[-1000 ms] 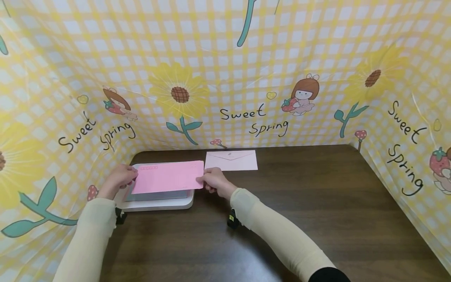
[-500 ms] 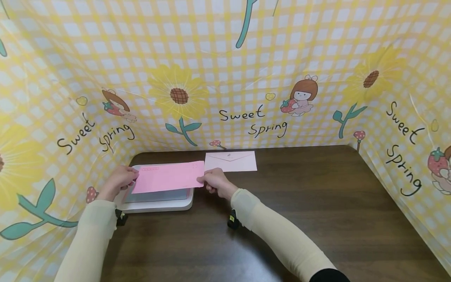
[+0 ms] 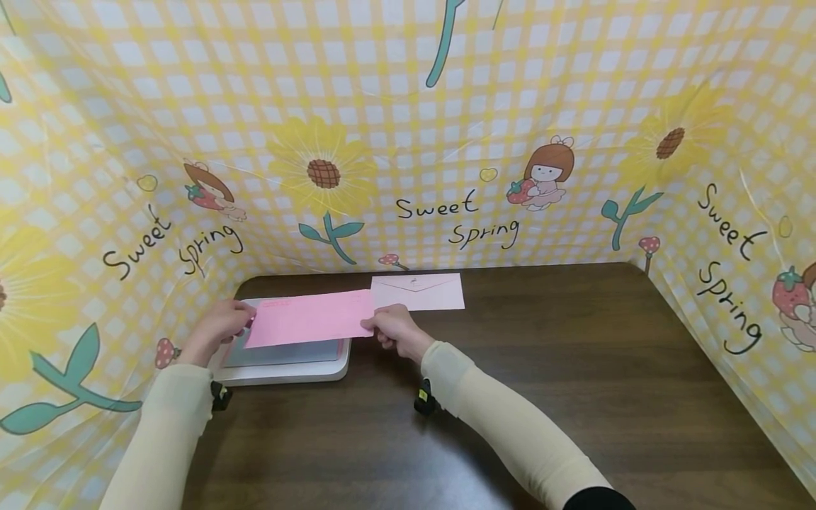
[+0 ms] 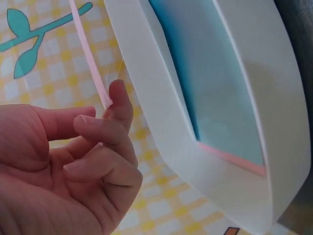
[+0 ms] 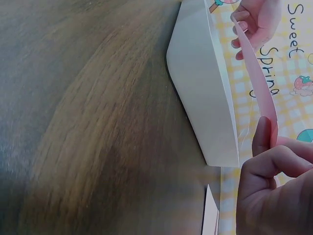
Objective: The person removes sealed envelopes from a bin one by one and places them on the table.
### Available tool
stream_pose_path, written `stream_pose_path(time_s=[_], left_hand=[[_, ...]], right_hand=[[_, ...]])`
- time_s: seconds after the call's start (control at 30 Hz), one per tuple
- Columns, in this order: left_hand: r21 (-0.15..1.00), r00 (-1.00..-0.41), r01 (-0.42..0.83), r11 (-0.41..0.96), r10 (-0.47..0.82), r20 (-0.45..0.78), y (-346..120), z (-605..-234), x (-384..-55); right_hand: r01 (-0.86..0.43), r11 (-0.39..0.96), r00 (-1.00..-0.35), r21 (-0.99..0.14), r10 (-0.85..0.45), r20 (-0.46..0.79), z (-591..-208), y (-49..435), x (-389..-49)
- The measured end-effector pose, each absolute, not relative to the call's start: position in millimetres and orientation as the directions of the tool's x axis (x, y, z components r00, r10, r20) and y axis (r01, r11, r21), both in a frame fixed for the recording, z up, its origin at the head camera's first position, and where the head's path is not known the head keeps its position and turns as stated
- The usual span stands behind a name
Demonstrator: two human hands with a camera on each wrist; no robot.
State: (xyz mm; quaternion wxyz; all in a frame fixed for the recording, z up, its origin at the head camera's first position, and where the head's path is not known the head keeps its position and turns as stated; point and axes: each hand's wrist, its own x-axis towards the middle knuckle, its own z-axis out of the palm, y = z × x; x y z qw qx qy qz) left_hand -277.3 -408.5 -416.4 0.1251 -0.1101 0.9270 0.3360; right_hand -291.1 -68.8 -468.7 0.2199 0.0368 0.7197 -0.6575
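Envelope, pink, hangs over white tray, right fingers pinching its edge, left fingers unclear in grip, tabletop stretching rightward

A screened tabletop work booth is shown by the dark wood-grain worktop, which is enclosed at the back and both sides by a yellow-and-white checked cloth. The cloth is printed with sunflowers, cartoon figures and the words "Sweet Spring". The kind of room around it cannot be told.
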Motion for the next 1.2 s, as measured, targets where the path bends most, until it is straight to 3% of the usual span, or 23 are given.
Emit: stream_pose_path(time_s=[0.4,0.7,0.93,1.2], left_hand=[[0.492,-0.960,-0.233,0.839,-0.118,-0.252,-406.1,-419.5,-271.8],[0.454,-0.988,-0.144,0.879,-0.152,-0.019,-382.1,-409.8,-254.6],[0.352,-0.976,0.050,0.935,-0.028,0.214,-342.5,-400.4,-240.1],[0.372,-0.988,0.137,0.918,0.101,0.116,-302.2,-415.6,-222.7]], right_hand=[[0.331,0.084,-0.908,-0.940,-0.243,-0.342,-474.1,-59.2,-295.2],[0.323,0.074,-0.912,-0.944,-0.243,-0.331,-476.0,-50.3,-298.1],[0.312,0.090,-0.918,-0.946,-0.228,-0.324,-476.8,-44.0,-299.9],[0.309,0.092,-0.920,-0.947,-0.224,-0.322,-477.6,-32.8,-300.9]])
